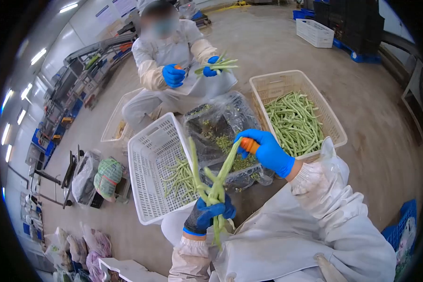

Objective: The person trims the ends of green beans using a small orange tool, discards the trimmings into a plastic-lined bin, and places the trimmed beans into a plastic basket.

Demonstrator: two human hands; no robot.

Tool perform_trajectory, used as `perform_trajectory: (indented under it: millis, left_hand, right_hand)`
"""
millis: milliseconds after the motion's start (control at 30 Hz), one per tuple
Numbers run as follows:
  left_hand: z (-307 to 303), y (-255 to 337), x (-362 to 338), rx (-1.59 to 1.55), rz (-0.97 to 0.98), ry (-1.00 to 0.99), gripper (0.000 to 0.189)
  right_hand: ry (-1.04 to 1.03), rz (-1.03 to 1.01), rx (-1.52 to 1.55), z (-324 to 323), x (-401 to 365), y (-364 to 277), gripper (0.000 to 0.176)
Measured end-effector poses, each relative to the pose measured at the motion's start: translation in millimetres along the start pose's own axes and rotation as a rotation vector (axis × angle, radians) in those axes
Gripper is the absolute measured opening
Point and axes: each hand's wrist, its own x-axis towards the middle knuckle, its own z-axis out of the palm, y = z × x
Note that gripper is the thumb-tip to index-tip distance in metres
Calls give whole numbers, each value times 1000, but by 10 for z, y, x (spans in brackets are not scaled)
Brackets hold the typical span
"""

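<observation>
My left hand (208, 214), in a blue and dark glove, is closed around a bunch of long green beans (217, 190) that stick out above and below the fist. My blue-gloved right hand (270, 152) grips an orange-handled tool (249, 145); its working end is hidden. The right fingertips are at the upper tip of one bean from the bunch. Just beyond my hands is a dark crate lined with clear plastic (199, 123), with green trimmings (224, 142) in it. A white crate (148, 188) on the left holds some beans (181, 177).
A beige crate (331, 110) heaped with green beans (293, 122) stands at right. Opposite sits a co-worker (169, 51) with beans and an orange-handled tool. A green net sack (108, 178), plastic bags (87, 244) and a blue crate (404, 221) lie around.
</observation>
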Motion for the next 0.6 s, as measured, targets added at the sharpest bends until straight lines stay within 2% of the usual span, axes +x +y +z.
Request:
perform_trajectory:
  millis: [67, 133, 200, 233, 300, 333, 400, 467, 533, 567, 600]
  left_hand:
    - [66, 20, 43, 31, -53, -17, 28]
    - [56, 6, 39, 58, -55, 18, 27]
    - [52, 46, 26, 223, -46, 150, 25]
    - [-13, 47, 45, 224, -40, 148, 25]
    - [-136, 6, 131, 255, 7, 295, 27]
    - [-163, -25, 154, 248, 3, 284, 27]
    - [-143, -13, 236, 270, 180, 396, 27]
    - [-101, -12, 320, 211, 188, 375, 26]
    - [23, -94, 442, 223, 251, 491, 22]
    - [39, -153, 517, 257, 317, 412, 26]
    - [113, -241, 607, 188, 310, 470, 33]
  right_hand:
    - [254, -72, 26, -76, 17, 206, 17]
    - [601, -44, 107, -553, 186, 252, 16]
    - [623, -55, 130, -752, 195, 164, 16]
    - [646, -76, 147, -801, 218, 124, 15]
    - [567, -128, 20, -800, 201, 91, 16]
    - [492, -169, -95, -787, 161, 94, 16]
    - [435, -220, -201, -757, 119, 73, 17]
    - [318, -67, -164, -656, 46, 70, 17]
    - [277, -28, -153, -512, -33, 96, 17]
    - [235, 36, -101, -378, -80, 80, 17]
    - [191, 101, -49, -243, -128, 67, 18]
